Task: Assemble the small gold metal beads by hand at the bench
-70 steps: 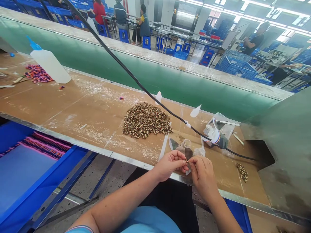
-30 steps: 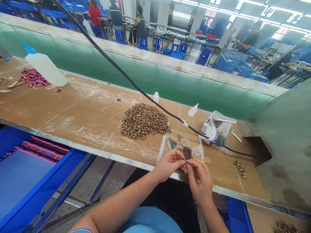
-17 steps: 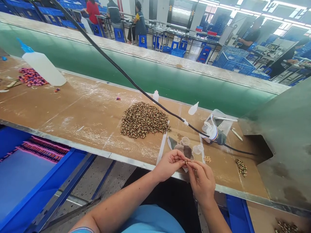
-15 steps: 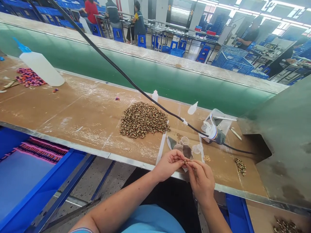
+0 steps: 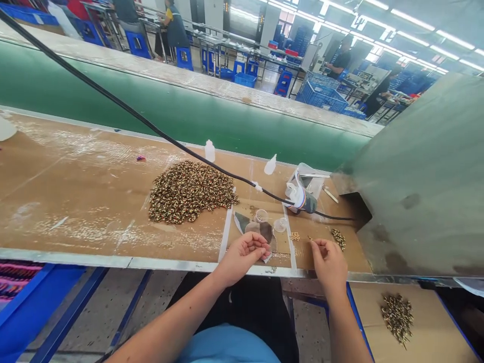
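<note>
My right hand (image 5: 329, 259) is closed in a pinch on a small gold-coloured piece (image 5: 310, 238), just left of a small pile of gold-and-dark pieces (image 5: 338, 239). Curled over the front of a camouflage-patterned cloth (image 5: 254, 228) is my left hand (image 5: 245, 256); thumb and fingertips meet, and whatever lies between them is too small to make out. Two clear round cups, one (image 5: 261, 216) on the cloth's back edge and another (image 5: 280, 225) beside it, stand behind the hand. Between the hands lies a little cluster of pale beads (image 5: 295, 236).
A big heap of gold-and-dark ring-like pieces (image 5: 191, 194) lies to the left. Small white bottles (image 5: 270, 165) stand at the back. A black cable (image 5: 166, 133) crosses above the bench to a wrapped tool (image 5: 302, 197). A metal panel (image 5: 427, 191) rises at right; more pieces (image 5: 398, 315) lie below.
My hands have come apart: the right one has moved right with a small piece, while the left stays by the cloth. The view has swung to the right.
</note>
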`<state>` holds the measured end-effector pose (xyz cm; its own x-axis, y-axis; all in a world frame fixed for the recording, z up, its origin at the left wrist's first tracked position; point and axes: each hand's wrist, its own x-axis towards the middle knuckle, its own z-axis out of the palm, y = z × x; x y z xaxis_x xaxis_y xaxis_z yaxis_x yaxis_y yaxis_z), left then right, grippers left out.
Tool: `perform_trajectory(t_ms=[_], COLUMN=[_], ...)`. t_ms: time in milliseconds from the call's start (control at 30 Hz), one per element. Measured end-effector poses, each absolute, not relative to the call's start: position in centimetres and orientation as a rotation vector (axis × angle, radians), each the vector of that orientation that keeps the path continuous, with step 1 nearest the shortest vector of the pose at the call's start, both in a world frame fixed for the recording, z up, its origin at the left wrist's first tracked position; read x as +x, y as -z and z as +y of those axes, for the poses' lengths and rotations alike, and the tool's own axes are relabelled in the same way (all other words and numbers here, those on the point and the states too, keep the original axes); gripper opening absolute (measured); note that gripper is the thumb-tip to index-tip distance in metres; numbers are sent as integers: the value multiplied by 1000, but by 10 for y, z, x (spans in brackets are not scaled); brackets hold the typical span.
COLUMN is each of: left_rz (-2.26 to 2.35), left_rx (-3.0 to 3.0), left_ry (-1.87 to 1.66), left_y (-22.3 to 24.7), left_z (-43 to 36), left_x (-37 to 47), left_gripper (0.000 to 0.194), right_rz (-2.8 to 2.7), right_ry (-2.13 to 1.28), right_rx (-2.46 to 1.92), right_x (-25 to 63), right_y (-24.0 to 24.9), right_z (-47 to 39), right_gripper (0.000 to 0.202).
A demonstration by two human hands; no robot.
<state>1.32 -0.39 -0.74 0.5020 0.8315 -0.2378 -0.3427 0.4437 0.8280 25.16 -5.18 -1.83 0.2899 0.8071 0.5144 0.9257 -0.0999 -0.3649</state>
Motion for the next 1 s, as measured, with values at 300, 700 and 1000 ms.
perform_trajectory(t_ms=[300, 700, 1000], left_rz=[722, 731, 723], left_rx=[806, 831, 844], left_ry=[-796, -789, -792], left_y=[3, 2, 3], left_z=[-4, -4, -4], left_x=[13, 13, 13], left_gripper=[33, 34, 34], right_rz=[-1615, -1972, -2192], right_ry=[427, 367, 591], right_rx=[-1919, -1817, -1704], right_x=[264, 242, 244], right_y=[24, 15, 9], right_z=[-54, -46, -38], right_gripper=[37, 32, 32])
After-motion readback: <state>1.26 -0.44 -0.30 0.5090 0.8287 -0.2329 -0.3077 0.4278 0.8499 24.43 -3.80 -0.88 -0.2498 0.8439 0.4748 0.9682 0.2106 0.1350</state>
